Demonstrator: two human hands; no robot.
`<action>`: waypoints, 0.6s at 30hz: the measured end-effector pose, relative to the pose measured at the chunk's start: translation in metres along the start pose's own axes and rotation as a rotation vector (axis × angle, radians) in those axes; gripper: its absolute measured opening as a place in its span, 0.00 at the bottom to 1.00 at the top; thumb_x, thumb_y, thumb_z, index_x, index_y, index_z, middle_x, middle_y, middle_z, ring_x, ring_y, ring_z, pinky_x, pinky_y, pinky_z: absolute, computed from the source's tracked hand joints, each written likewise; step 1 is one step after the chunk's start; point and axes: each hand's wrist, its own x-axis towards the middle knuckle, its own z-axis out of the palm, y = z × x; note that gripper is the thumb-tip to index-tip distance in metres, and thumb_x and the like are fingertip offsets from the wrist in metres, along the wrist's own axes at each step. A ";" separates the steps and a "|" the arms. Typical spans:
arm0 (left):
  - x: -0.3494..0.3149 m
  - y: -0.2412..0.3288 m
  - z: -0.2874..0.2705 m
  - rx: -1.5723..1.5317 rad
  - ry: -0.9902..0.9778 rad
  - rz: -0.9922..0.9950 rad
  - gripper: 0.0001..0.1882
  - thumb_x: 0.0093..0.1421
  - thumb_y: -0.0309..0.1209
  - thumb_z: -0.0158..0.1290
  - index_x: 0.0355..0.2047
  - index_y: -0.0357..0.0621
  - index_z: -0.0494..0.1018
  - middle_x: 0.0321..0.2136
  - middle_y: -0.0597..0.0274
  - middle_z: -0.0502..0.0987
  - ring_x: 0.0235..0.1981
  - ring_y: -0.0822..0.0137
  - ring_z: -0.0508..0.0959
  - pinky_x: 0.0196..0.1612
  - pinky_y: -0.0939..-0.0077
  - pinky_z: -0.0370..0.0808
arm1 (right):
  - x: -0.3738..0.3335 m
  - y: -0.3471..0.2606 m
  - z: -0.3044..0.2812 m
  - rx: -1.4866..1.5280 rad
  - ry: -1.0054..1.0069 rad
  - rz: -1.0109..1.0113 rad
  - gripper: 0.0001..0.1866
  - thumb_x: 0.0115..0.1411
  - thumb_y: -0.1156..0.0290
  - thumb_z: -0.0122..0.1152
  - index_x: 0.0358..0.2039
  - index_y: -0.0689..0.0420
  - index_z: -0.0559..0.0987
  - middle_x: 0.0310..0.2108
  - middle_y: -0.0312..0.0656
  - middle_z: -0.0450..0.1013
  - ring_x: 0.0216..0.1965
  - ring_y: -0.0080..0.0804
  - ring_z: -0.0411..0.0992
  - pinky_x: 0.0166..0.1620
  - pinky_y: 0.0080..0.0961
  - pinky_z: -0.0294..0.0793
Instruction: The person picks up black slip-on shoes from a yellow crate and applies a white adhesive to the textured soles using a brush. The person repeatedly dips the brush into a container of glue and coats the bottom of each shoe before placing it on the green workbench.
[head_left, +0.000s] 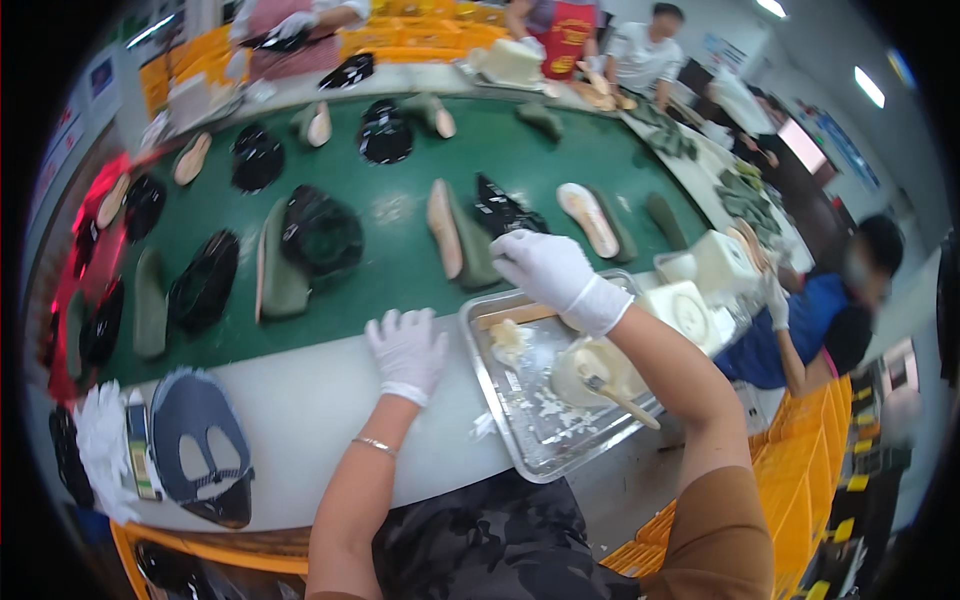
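The person's left hand [405, 350], in a white glove, rests flat on the pale worktable [300, 420] with its fingers spread and nothing in its hold, just left of a metal tray [500, 400] that sits at the table's edge. The right hand [550, 272], also gloved in white, hovers above the far rim of that tray, near the edge of the green conveyor belt [400, 250]; its fingers are curled downward, but whether they hold anything cannot be told from this angle. A wooden stick [515, 316] lies across the far end of the tray just below that hand. In the tray stands a round pale pot [590, 370] with a wooden-handled brush [625, 400] leaning out of it toward the near right, and whitish smears and lumps of paste cover the tray floor. Just beyond the right hand, on the belt, a grey-green shoe upper with a tan insole [455, 235] lies on its side, with a black wrapped piece [505, 210] beside it. More shoe parts and black pieces are spread over the belt to the left and farther back. On the table at the near left lies a dark blue cut upper piece [200, 450]. At the right, another person in a blue top [800, 320] works at white pots, and 3 other people stand at the far end.
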 end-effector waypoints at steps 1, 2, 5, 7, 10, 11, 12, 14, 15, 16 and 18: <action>-0.001 -0.001 0.001 0.004 -0.035 -0.020 0.20 0.53 0.44 0.50 0.42 0.47 0.70 0.37 0.62 0.73 0.43 0.61 0.69 0.53 0.58 0.56 | -0.019 0.018 -0.011 0.006 0.109 0.093 0.09 0.54 0.65 0.56 0.34 0.54 0.76 0.32 0.41 0.74 0.33 0.41 0.73 0.36 0.33 0.73; -0.003 -0.002 0.001 0.011 -0.074 -0.042 0.21 0.52 0.44 0.50 0.43 0.47 0.70 0.37 0.61 0.73 0.43 0.60 0.69 0.53 0.57 0.55 | -0.037 0.035 -0.025 -0.001 0.145 0.160 0.09 0.54 0.66 0.56 0.35 0.54 0.76 0.32 0.42 0.74 0.33 0.42 0.73 0.37 0.33 0.72; -0.001 0.001 -0.004 0.002 -0.186 -0.060 0.22 0.52 0.45 0.51 0.43 0.46 0.70 0.36 0.61 0.73 0.43 0.60 0.69 0.54 0.57 0.55 | -0.095 0.082 -0.060 -0.010 0.232 0.431 0.10 0.55 0.66 0.54 0.34 0.57 0.77 0.32 0.45 0.74 0.33 0.42 0.73 0.37 0.33 0.71; 0.001 -0.001 -0.006 -0.009 -0.219 -0.053 0.23 0.52 0.46 0.51 0.43 0.46 0.70 0.36 0.61 0.73 0.42 0.60 0.69 0.53 0.58 0.55 | -0.132 0.103 -0.075 -0.126 0.315 0.446 0.10 0.56 0.66 0.54 0.33 0.59 0.77 0.32 0.46 0.73 0.35 0.45 0.72 0.40 0.35 0.70; -0.002 -0.007 0.000 -0.015 -0.203 -0.028 0.23 0.52 0.47 0.51 0.43 0.46 0.70 0.36 0.61 0.73 0.42 0.60 0.69 0.53 0.59 0.56 | -0.170 0.117 -0.069 -0.114 0.298 0.602 0.13 0.58 0.63 0.51 0.33 0.60 0.77 0.32 0.48 0.74 0.36 0.48 0.71 0.42 0.37 0.69; -0.003 -0.007 0.004 -0.012 -0.186 -0.012 0.23 0.52 0.47 0.51 0.44 0.46 0.70 0.36 0.61 0.73 0.41 0.61 0.70 0.52 0.59 0.56 | -0.177 0.121 -0.058 -0.063 0.270 0.651 0.16 0.61 0.60 0.45 0.29 0.59 0.76 0.30 0.49 0.74 0.35 0.48 0.71 0.40 0.41 0.68; -0.003 -0.007 0.007 -0.010 -0.169 0.005 0.24 0.52 0.47 0.51 0.44 0.46 0.70 0.36 0.61 0.73 0.41 0.61 0.70 0.52 0.60 0.57 | -0.186 0.127 -0.057 -0.075 0.239 0.673 0.18 0.61 0.59 0.44 0.28 0.59 0.76 0.30 0.49 0.74 0.35 0.48 0.71 0.40 0.41 0.68; -0.005 -0.016 0.008 0.001 -0.164 0.025 0.24 0.52 0.47 0.51 0.44 0.46 0.70 0.37 0.62 0.73 0.42 0.61 0.70 0.52 0.61 0.57 | -0.176 0.120 -0.058 -0.065 0.169 0.689 0.21 0.62 0.57 0.41 0.27 0.59 0.76 0.31 0.50 0.74 0.35 0.48 0.71 0.40 0.42 0.68; -0.005 -0.019 0.009 -0.001 -0.162 0.041 0.24 0.52 0.47 0.51 0.44 0.46 0.70 0.37 0.62 0.73 0.42 0.61 0.70 0.52 0.61 0.57 | -0.173 0.120 -0.058 -0.056 0.121 0.699 0.19 0.61 0.59 0.42 0.26 0.58 0.75 0.30 0.49 0.74 0.35 0.48 0.72 0.40 0.42 0.68; -0.005 -0.023 0.009 -0.001 -0.177 0.026 0.24 0.52 0.47 0.51 0.44 0.46 0.70 0.38 0.62 0.73 0.42 0.62 0.70 0.52 0.62 0.57 | -0.169 0.123 -0.053 -0.097 0.143 0.636 0.18 0.61 0.59 0.42 0.26 0.58 0.75 0.29 0.49 0.74 0.34 0.48 0.72 0.40 0.42 0.68; -0.002 -0.021 0.006 -0.020 -0.214 0.022 0.24 0.53 0.47 0.51 0.45 0.46 0.70 0.39 0.62 0.73 0.43 0.62 0.70 0.51 0.62 0.58 | -0.176 0.133 -0.045 -0.198 0.180 0.539 0.17 0.60 0.60 0.43 0.26 0.57 0.76 0.28 0.48 0.74 0.33 0.47 0.73 0.39 0.41 0.69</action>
